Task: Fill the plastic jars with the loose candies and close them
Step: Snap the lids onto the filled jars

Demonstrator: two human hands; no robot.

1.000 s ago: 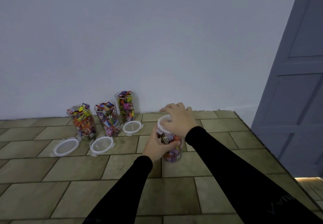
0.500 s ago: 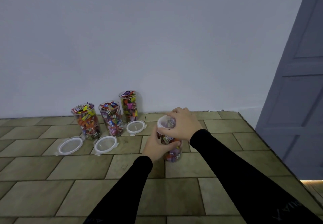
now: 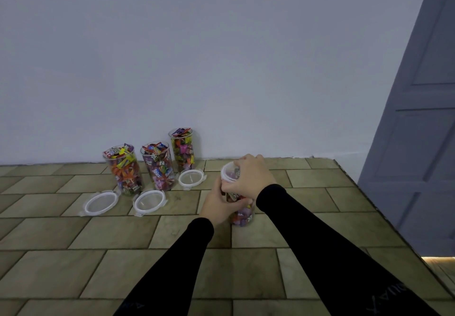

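The fingers of the right hand curl over the round white-rimmed clear plastic lid that sits on the tall clear plastic jar of wrapped candies, while the left hand wraps closed around the jar's body just below them, holding it upright on the olive brick-patterned table. The step in hand looks like sealing this jar. To do it well, the lid should sit level all round the rim before any clip is pressed, the lower hand should brace the thin wall without squeezing it out of round, and any wrapper poking above the rim should be tucked in first. Whether the clips are already latched is hidden under the fingers. Well to the left of the fingers, three open candy-filled clear jars stand by the wall, each with a loose white-rimmed lid lying flat in front of it, awaiting the same treatment.
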